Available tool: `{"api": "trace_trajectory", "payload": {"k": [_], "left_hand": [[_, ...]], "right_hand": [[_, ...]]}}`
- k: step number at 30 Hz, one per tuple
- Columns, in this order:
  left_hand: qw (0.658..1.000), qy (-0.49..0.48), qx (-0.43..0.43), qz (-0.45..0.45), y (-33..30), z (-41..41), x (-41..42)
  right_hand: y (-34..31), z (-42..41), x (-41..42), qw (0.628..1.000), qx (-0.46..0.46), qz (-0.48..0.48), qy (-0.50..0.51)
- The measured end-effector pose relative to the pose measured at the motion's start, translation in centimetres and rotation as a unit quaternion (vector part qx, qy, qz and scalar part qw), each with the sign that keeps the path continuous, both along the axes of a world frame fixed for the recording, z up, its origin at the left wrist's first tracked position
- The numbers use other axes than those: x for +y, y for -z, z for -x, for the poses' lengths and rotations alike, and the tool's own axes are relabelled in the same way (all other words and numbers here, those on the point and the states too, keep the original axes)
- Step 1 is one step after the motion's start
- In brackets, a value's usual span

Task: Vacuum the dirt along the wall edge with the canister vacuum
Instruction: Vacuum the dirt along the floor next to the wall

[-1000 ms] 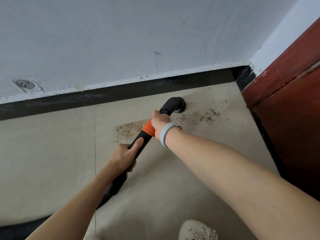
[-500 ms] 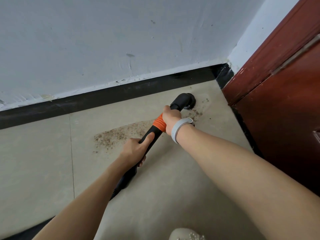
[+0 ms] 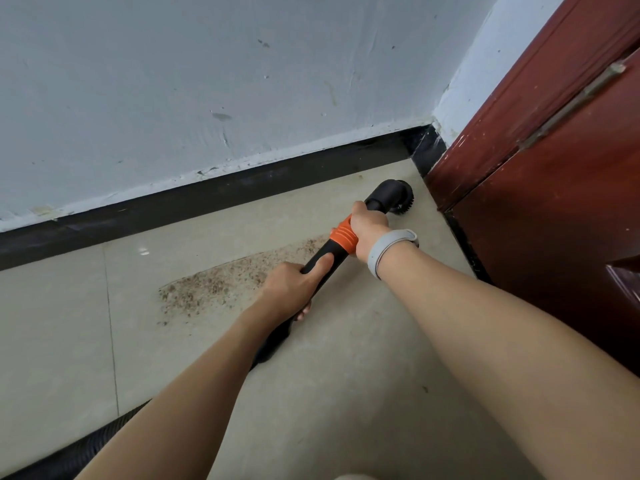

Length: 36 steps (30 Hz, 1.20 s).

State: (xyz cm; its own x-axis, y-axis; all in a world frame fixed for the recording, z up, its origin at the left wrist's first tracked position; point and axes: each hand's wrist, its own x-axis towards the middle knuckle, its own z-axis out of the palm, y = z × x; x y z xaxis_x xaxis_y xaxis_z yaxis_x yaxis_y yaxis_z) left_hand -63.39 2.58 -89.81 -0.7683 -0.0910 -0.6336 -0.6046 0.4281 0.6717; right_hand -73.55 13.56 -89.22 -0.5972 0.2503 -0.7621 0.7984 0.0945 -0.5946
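Nearest us, our left hand (image 3: 291, 289) has its fingers wrapped round the black wand (image 3: 320, 263), and ahead of it our right hand (image 3: 367, 226) grips by the orange collar (image 3: 343, 235); both have held on while we pushed forward. Over the last second the brush head (image 3: 398, 197) has slid right along the floor (image 3: 346, 375) past the dirt's far end, near the red door (image 3: 554, 202); the dirt patch (image 3: 221, 285) left of the wand remains, so we judge a return sweep is due.

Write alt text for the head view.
Both hands grip a black vacuum wand, its round brush head on the floor near the corner beside a red door. A dirt patch lies left of the wand.
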Motion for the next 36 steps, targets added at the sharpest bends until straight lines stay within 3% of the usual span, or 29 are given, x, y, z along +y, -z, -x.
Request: {"api": "trace_trajectory", "payload": {"k": [4,8,16,21,30,34,36], "left_hand": [[1.000,0.028,0.003,0.001,-0.2,0.8,0.6],[0.997,0.029,0.031,0.072,-0.2,-0.1,-1.0],[0.976,-0.041,0.062,0.204,0.0,-4.6,-6.7],[0.975,-0.042,0.054,0.212,0.4,-5.3,-7.3],[0.982,0.093,0.038,0.160,0.6,0.2,0.8],[0.980,0.143,0.027,0.139,0.4,-0.9,1.6],[0.977,0.146,0.038,0.151,0.2,-1.5,0.8]], "right_hand": [[-0.3,0.6,0.8,1.000,0.003,-0.005,0.024],[-0.2,-0.1,-0.8,0.997,0.003,0.056,0.052],[0.2,-3.2,-8.4,0.993,0.019,0.118,-0.012],[0.7,-4.1,-9.1,0.991,0.020,0.131,-0.014],[0.3,-1.2,1.2,0.989,0.023,0.066,0.134],[0.6,-2.8,3.0,0.991,0.010,0.002,0.132],[0.7,-3.6,2.4,0.990,0.012,0.020,0.138]]}}
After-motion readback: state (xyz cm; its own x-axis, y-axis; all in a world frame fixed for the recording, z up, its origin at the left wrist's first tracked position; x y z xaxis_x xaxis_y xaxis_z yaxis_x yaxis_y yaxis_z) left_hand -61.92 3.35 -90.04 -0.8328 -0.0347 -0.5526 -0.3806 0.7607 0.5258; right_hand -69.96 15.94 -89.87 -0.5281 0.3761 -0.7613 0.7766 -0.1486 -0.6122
